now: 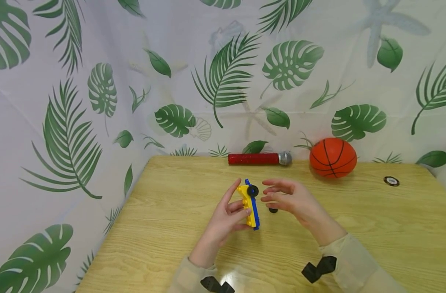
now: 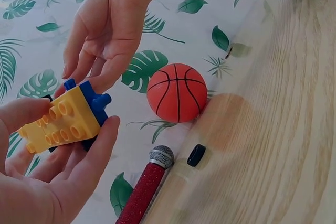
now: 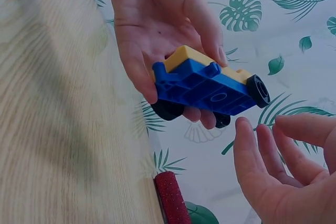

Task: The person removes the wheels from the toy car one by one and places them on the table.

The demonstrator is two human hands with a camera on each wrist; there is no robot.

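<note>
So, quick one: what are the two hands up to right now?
Left hand: holding the toy car.
Right hand: open, holding nothing, near the car.

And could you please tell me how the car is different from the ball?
The car is yellow and blue, while the ball is orange-red. The car is long and blocky; the ball is round. The left hand holds the car, whereas the ball rests on the table, touched by neither hand. Both show some black.
</note>
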